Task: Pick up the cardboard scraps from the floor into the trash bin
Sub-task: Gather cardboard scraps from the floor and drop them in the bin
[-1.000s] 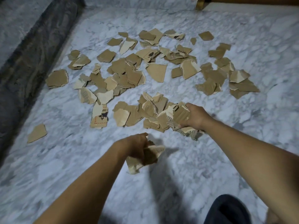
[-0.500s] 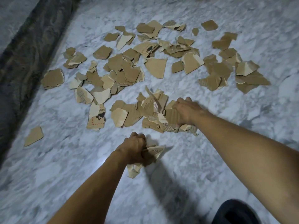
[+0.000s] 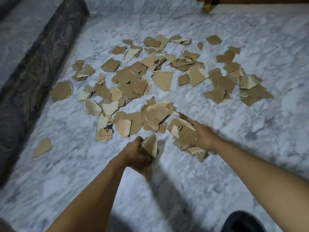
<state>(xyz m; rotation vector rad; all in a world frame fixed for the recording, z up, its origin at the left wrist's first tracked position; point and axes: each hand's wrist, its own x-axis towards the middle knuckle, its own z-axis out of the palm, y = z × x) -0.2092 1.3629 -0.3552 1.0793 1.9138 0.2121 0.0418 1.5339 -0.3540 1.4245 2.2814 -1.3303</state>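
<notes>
Dozens of cardboard scraps (image 3: 163, 79) lie scattered over the white marble floor (image 3: 250, 156) in the head view, torn brown and pale pieces, many overlapping in loose drifts; the thickest spread runs across the middle of the floor toward the far wall.

Nearer the camera, the left hand (image 3: 136, 156) is curled into a fist round a small wad (image 3: 150, 145) of scraps, which sticks up out of the grip; the right hand (image 3: 203, 136) clutches a larger bunch (image 3: 185, 134), its fingers wrapped round the pieces, with corrugated edges hanging out below the palm; both hands are a little blurred, and whether either bundle touches the floor cannot be told.

Just beyond the hands sits a near heap (image 3: 157, 114) of stacked scraps; beside it on the left lies a printed scrap (image 3: 105, 129) with a red striped border and black marks; a lone scrap (image 3: 42, 147) rests well apart on the left, near the dark stone border (image 3: 33, 72) that runs along that side of the floor.

At the top right a wooden piece (image 3: 207, 5) stands by the far wall; a dark rounded shape (image 3: 242, 221) fills the bottom right corner, too cropped to identify.
</notes>
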